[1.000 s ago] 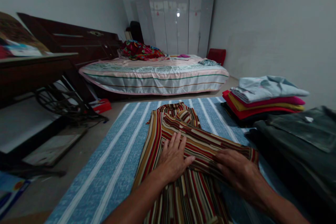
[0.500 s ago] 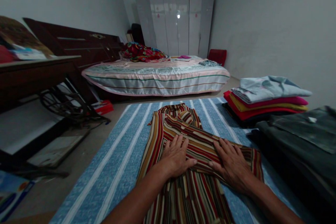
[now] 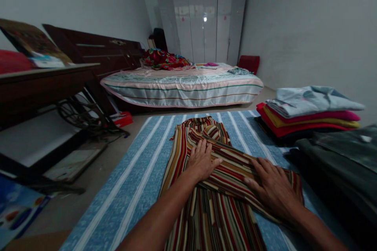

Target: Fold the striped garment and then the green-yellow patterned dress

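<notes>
— Where is the striped garment (image 3: 219, 204) placed?
— On the blue striped cloth (image 3: 138, 168); collar (image 3: 202, 122) set toward twelve, hem end run toward six.
— And the hands?
— Nothing gripped. Left hand (image 3: 202, 160) and right hand (image 3: 271, 182) are laid flat on the sleeve (image 3: 232, 163), fingers slightly spread.
— Progress?
— One sleeve is laid across, pointed at four o'clock. Second sleeve: cannot be made out. Body judged not yet folded. At two o'clock, a folded stack (image 3: 315, 115) is already piled.

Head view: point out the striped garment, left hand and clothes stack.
Striped garment (image 3: 231, 171): head view, on the sleeve laid across it.
Left hand (image 3: 200, 163): head view, on the back of it.
Clothes stack (image 3: 312, 107): head view, on the pale top piece.
</notes>
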The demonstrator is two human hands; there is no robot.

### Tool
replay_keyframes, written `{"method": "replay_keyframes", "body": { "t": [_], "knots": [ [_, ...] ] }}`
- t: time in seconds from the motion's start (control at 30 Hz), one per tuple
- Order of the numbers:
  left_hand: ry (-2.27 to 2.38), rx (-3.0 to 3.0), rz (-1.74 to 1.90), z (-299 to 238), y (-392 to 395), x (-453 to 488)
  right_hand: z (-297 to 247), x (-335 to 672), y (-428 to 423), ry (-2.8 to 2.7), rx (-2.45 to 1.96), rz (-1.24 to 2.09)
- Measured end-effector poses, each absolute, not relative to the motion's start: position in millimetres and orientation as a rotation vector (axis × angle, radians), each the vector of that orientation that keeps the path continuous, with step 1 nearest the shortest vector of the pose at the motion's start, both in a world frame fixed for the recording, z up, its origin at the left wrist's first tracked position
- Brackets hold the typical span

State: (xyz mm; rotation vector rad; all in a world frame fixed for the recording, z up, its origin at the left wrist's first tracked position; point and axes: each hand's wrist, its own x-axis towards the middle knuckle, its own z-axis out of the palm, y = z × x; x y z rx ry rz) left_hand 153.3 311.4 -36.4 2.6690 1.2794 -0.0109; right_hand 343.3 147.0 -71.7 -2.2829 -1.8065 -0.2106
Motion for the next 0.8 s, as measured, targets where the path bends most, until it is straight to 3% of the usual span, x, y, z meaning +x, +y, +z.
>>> {"method": "replay_keyframes", "body": {
  "t": [0.3, 0.8],
  "knots": [
    [1.307, 2.660, 0.127, -22, 321, 155, -61, 368, 142, -1.652, -2.440, -0.219],
    [1.409, 2.507, -0.081, -25, 329, 162, -27, 392, 130, -1.504, -2.676, 0.016]
  ]
}}
